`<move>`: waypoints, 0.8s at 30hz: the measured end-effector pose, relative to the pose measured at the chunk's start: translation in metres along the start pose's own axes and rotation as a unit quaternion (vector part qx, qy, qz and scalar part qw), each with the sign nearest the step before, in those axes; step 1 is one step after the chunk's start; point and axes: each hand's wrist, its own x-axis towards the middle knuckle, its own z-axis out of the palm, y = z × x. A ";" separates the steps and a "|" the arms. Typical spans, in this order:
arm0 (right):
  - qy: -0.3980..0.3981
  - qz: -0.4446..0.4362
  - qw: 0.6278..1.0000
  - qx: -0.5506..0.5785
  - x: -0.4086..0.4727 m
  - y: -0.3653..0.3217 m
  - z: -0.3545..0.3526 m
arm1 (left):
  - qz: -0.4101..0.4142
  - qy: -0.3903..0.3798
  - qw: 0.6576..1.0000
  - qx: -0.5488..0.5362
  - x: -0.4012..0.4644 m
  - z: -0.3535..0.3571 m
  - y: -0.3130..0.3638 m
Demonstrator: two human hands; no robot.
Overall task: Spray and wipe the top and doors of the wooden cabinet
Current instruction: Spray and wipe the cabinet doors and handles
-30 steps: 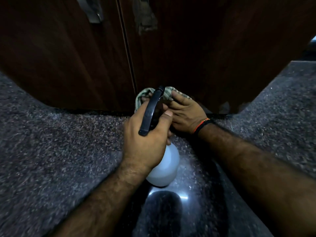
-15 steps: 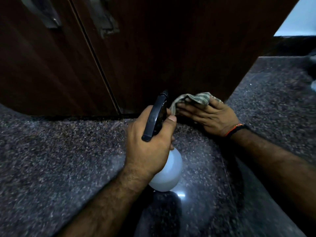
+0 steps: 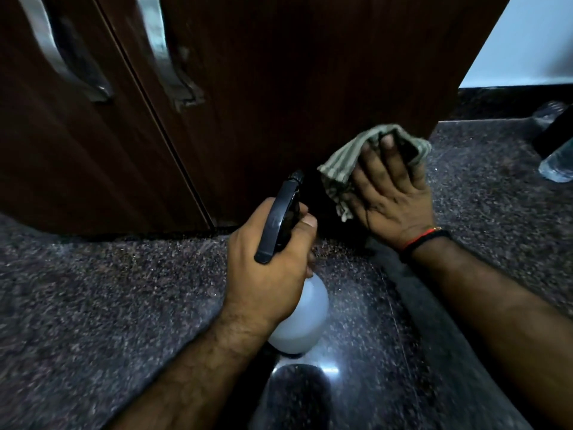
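The dark wooden cabinet fills the upper view, its right door and left door each with a metal handle. My left hand grips a white spray bottle with a black trigger head, nozzle pointing at the right door's bottom. My right hand presses a striped green cloth flat against the lower right corner of the right door.
Speckled dark granite floor runs under the cabinet and around its right side. A clear plastic bottle lies on the floor at the far right, beside a dark object. A pale wall shows beyond the cabinet's right edge.
My right hand has slid the cloth rightward and up along the bottom of the right door to its corner. The left hand still holds the spray bottle; the view has shifted right.
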 end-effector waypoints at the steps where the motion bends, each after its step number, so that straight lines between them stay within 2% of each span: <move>1: 0.012 0.024 1.000 0.007 0.012 -0.003 -0.003 | 0.007 0.002 1.000 -0.002 0.002 -0.001 0.004; 7: 0.045 0.107 0.993 0.028 0.063 -0.010 -0.021 | 0.050 0.017 0.999 -0.007 0.022 -0.002 0.035; 12: 0.074 0.134 0.988 0.028 0.089 -0.007 -0.034 | 0.066 0.022 0.998 -0.004 0.026 -0.001 0.054; 24: 0.091 0.151 0.984 0.036 0.122 -0.001 -0.050 | 0.094 0.019 0.995 0.005 0.029 0.000 0.081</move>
